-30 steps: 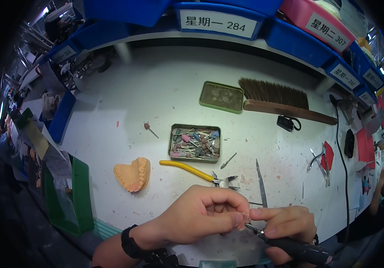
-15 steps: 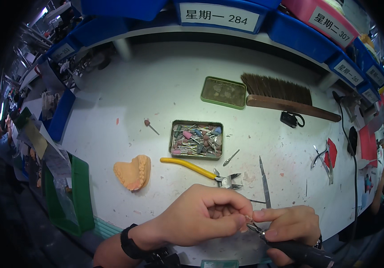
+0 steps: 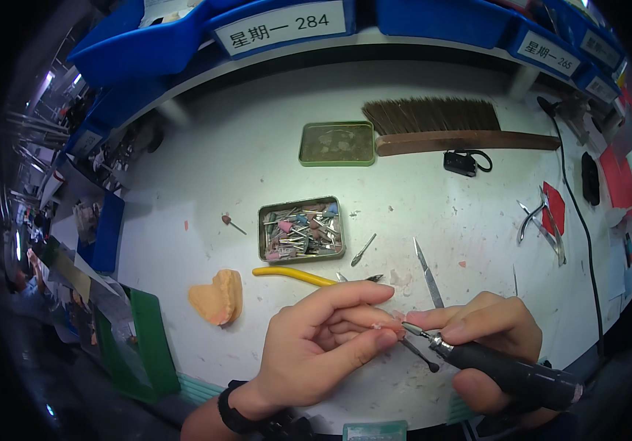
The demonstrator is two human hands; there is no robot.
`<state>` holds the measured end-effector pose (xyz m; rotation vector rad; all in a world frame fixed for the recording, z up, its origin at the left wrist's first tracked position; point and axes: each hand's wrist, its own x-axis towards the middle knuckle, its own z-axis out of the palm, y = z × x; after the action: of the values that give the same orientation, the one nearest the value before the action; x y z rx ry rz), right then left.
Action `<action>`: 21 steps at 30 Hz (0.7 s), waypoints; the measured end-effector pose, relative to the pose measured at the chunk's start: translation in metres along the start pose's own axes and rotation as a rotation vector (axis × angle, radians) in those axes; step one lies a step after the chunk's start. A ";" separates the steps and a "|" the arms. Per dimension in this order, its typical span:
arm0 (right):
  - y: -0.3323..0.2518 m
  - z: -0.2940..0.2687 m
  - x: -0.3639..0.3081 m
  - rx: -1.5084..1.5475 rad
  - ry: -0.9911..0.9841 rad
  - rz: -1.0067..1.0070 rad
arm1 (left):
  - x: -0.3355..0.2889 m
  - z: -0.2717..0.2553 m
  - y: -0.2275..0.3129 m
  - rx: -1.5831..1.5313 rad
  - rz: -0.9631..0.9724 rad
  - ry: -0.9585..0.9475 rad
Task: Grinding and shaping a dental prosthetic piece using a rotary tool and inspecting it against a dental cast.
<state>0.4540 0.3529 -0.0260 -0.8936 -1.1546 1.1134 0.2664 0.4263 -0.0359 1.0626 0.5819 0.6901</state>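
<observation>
- The small pink piece (image 3: 389,328) is at the near side of the white table (image 3: 206,158), right of centre, up off the surface between the two hands.
- The left hand (image 3: 312,349) has it pinched between thumb and fingertips, the gap closed down to the thickness of the piece; the other fingers curl loosely behind.
- The right hand (image 3: 496,323) wraps the black handpiece (image 3: 518,375) pen-fashion, its fingers closed round the front of the barrel and its index fingertip beside the piece.
- The metal burr (image 3: 415,328) points left toward the piece; whether the two touch is too small to tell.
- The piece looks very light, thin and stiff, probably brittle at its edges, and dust could make it slippery; a light pinch on its broad part, skin clear of the burr, should suit it.
- The handpiece looks rigid and the heavier of the two, with a smooth barrel; the best hold is just behind the metal nose, the rear resting in the hand.
- Left of the hands sits the peach-coloured dental cast (image 3: 217,298), likely hard and chippable along its teeth, so best lifted by its base.
- Farther off stands the metal tin (image 3: 303,257) of burrs; yellow-handled pliers (image 3: 294,274) lie just nearer, partly hidden by the left hand.
- A pointed metal blade (image 3: 428,273) lies beyond the right hand.
</observation>
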 end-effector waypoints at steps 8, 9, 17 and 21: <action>0.007 -0.012 0.007 -0.231 -0.122 -0.152 | 0.000 0.007 0.001 0.330 0.117 0.116; 0.006 -0.011 0.008 -0.250 -0.121 -0.152 | -0.001 0.007 0.001 0.337 0.113 0.117; 0.009 -0.008 0.011 -0.332 -0.115 -0.213 | -0.003 0.009 0.000 0.393 0.159 0.164; 0.007 -0.008 0.013 -0.371 -0.112 -0.227 | -0.003 0.010 -0.001 0.391 0.165 0.161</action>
<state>0.4614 0.3671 -0.0314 -0.9607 -1.5470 0.7840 0.2715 0.4179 -0.0328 1.4386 0.7956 0.8317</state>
